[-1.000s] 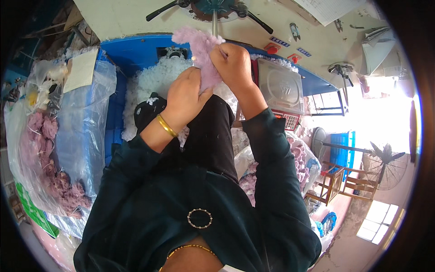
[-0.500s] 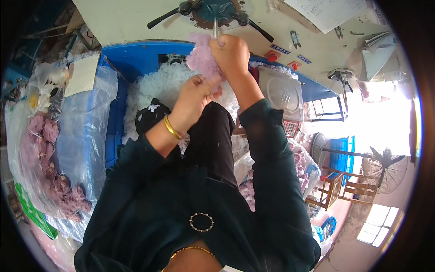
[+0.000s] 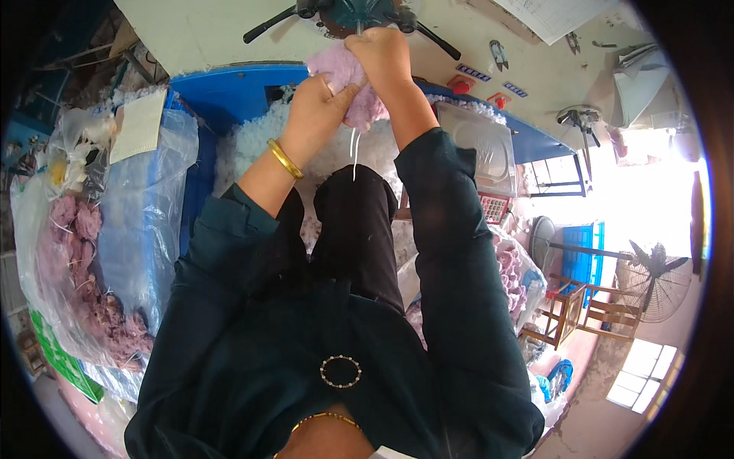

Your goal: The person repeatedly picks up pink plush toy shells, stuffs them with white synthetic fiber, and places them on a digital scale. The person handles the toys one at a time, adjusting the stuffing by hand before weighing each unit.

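Both my hands are raised in front of me and grip a soft pink plush piece. My left hand, with a gold bangle at the wrist, holds its lower side. My right hand pinches its top, right under a thin metal nozzle of a dark machine head. A white thread hangs down from the plush piece. Below the hands lies white fluffy stuffing inside a blue bin.
A large clear plastic bag with pink plush pieces stands on my left. More pink pieces lie in a bag at my right. A clear lid, a small scale, fans and wooden chairs are on the right.
Both hands have lifted the pink plush piece up and away from me, to the nozzle of the machine head. The left hand has closed in under it.
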Demonstrator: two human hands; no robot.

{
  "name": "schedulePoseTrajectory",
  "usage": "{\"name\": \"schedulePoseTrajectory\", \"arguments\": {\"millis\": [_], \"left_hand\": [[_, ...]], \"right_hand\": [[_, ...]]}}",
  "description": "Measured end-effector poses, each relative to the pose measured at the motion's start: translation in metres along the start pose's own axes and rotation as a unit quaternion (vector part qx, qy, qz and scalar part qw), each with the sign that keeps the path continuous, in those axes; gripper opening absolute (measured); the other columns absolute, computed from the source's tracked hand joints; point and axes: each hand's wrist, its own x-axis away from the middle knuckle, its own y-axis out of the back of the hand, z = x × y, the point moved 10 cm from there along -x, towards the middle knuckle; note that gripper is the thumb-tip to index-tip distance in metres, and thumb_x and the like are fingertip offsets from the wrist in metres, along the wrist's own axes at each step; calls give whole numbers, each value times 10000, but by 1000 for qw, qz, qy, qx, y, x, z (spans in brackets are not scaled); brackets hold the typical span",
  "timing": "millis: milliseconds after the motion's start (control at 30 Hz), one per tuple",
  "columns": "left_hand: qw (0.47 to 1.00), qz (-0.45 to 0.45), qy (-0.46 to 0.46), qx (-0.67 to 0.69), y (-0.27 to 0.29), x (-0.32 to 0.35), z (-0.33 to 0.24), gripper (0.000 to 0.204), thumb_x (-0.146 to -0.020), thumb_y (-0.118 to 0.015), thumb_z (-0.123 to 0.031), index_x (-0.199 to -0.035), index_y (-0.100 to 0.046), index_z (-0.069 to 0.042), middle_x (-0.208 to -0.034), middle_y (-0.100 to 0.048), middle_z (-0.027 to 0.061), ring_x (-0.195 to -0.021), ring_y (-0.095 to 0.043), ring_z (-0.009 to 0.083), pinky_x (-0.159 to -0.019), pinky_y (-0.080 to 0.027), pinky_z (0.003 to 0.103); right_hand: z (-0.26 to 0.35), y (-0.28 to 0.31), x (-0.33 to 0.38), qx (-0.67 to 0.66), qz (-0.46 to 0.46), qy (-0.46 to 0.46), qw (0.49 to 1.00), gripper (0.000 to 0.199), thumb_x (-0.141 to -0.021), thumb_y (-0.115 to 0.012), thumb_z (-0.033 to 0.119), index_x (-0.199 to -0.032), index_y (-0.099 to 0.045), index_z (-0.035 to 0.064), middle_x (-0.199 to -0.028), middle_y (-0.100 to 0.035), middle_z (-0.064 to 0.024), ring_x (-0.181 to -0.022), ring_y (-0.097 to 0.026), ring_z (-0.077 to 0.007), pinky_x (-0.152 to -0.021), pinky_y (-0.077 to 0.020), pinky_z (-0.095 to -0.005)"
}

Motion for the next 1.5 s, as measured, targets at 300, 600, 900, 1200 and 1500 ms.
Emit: {"name": "schedulePoseTrajectory", "arguments": {"millis": [300, 600, 900, 1200, 1500], "left_hand": [[866, 49, 203, 454, -23, 62, 2, 247, -916, -588, -224, -1046, -625, -17, -948, -672, 28, -872, -648, 182, -825, -492, 283], [995, 16, -81, 56, -15, 42, -9, 222, -813, -668, -60, -1027, -620, -26, -1121, -579, 73, -1023, -552, 204, -798, -470, 301], [989, -9, -138, 46, -11, 22, -27, 261, -673, -583, 75, -917, -608, -11, -858, -493, 116, -782, -502, 262, -651, -406, 326], [984, 30, -169, -40, -10, 0, -16, 265, -619, -558, 131, -844, -579, -7, -807, -490, 123, -730, -488, 272, -666, -402, 328], [927, 110, 134, 333, -13, 21, -5, 360, -817, -665, -16, -1163, -567, 2, -1080, -634, 56, -967, -609, 145, -871, -478, 283]], "right_hand": [[9, 16, 63, -58, -23, 98, 993, 298, -688, -634, 212, -569, -489, -20, -547, -451, -194, -476, -431, -316, -466, -371, -391], [-45, 1, 85, -373, 42, 45, 926, 139, -765, -610, 61, -637, -579, 15, -614, -557, 24, -611, -473, -45, -511, -377, -257], [-51, -7, 71, -368, 23, 3, 930, 103, -787, -670, 66, -782, -665, -37, -730, -653, -1, -670, -551, -51, -589, -461, -239], [-46, 6, 60, -443, -102, 24, 890, 94, -771, -655, 52, -714, -649, -22, -676, -636, -12, -636, -544, -70, -556, -466, -249], [0, 25, 72, -190, -66, -12, 980, 280, -754, -586, 132, -562, -489, -47, -464, -367, -103, -483, -362, -67, -441, -338, -316]]}}
